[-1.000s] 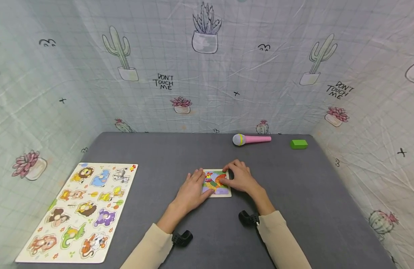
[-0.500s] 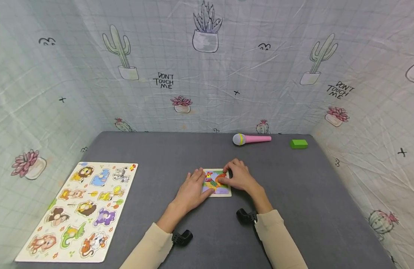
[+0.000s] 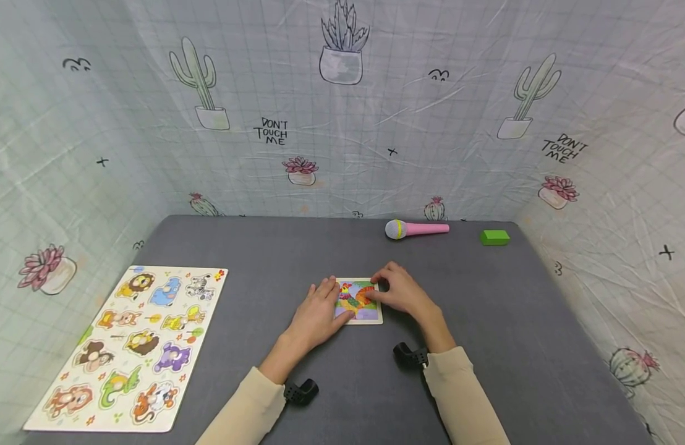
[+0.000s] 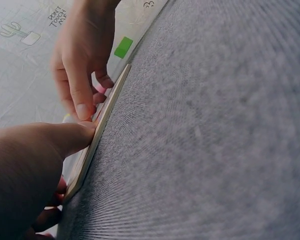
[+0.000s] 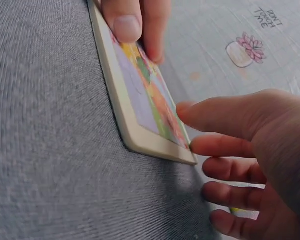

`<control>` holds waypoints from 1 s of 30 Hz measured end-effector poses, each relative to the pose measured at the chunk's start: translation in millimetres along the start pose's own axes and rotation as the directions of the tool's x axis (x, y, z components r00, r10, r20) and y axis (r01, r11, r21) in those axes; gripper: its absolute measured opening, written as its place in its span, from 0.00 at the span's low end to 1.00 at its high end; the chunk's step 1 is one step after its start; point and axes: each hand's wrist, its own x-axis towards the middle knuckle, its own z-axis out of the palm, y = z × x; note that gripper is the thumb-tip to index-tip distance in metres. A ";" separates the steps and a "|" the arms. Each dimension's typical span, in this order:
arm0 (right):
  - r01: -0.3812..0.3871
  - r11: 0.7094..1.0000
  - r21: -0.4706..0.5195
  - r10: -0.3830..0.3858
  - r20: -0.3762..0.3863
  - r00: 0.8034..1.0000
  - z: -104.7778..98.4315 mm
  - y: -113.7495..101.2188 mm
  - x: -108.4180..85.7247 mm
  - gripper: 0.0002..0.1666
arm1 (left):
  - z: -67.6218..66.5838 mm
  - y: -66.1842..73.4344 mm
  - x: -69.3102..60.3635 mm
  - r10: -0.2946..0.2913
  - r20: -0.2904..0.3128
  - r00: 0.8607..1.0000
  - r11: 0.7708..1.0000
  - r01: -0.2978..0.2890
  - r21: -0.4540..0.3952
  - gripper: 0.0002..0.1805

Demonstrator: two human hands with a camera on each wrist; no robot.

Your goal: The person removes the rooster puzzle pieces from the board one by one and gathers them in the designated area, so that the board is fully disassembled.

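A small square wooden puzzle (image 3: 366,314) with a colourful rooster picture lies flat on the grey table. My left hand (image 3: 316,316) rests along its left side, thumb on the near edge and fingers at the far left corner. From the right, my right hand (image 3: 405,293) reaches over it, the thumb at the picture's right part and the fingers bent near the far right corner. In the right wrist view the thumb and index fingertip of my right hand (image 5: 250,145) are at the framed puzzle (image 5: 155,142); whether they pinch a piece cannot be told.
A large animal puzzle board (image 3: 111,395) lies at the left of the table (image 3: 287,247). Near the back edge are a pink toy microphone (image 3: 426,229) and a green block (image 3: 495,238). Patterned cloth walls (image 3: 231,161) stand around the table.
The right thumb has shifted slightly to the right over the picture. My left hand keeps its place on the puzzle, and the head view has tilted very slightly.
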 end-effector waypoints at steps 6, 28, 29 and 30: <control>0.032 0.999 0.011 -0.032 0.004 0.999 0.4 -2.3 1.4 0.20 | -1.9 0.4 -1.5 0.001 0.000 1.000 1.000 -0.001 0.005 0.40; -0.046 0.995 0.093 0.043 0.040 0.998 6.9 2.1 5.9 0.27 | -0.6 1.7 -0.6 -0.001 0.013 1.000 1.000 0.001 0.020 0.40; -0.045 0.994 0.096 0.041 0.039 0.998 6.8 2.1 5.7 0.27 | -0.5 1.5 -0.4 0.000 0.015 1.000 1.000 -0.001 0.021 0.40; -0.042 0.994 0.099 0.039 0.038 0.999 6.8 2.2 5.5 0.27 | -0.4 1.3 -0.3 0.004 0.013 1.000 1.000 -0.004 0.021 0.40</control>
